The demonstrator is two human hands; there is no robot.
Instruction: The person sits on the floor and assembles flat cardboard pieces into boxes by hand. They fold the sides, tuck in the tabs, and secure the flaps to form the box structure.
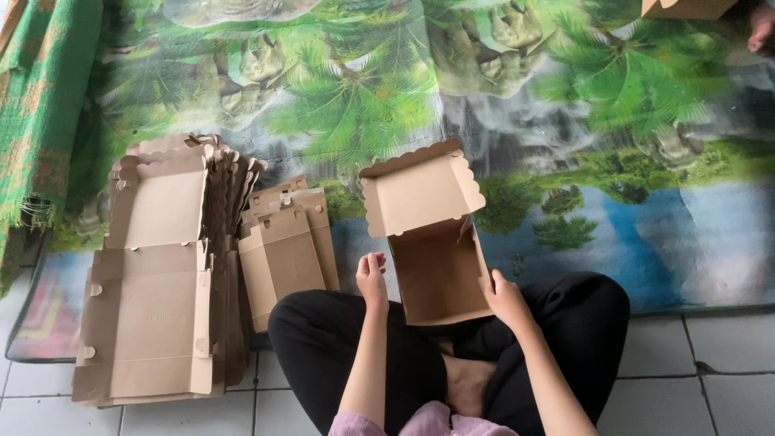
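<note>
A brown cardboard box (436, 270) with a scalloped open lid rests on my lap, its opening facing me. My right hand (504, 297) grips the box's right wall near the bottom corner. My left hand (371, 278) is raised just left of the box, fingers loosely curled, a small gap from its left wall; nothing is in it. I sit cross-legged in black trousers on a tiled floor.
A tall pile of flat unfolded cardboard boxes (157, 274) lies to my left, with a smaller stack of folded ones (286, 250) beside it. A mat with a palm-tree print (565, 121) covers the floor ahead. Another box (686, 8) and someone's foot (760, 26) are at the top right.
</note>
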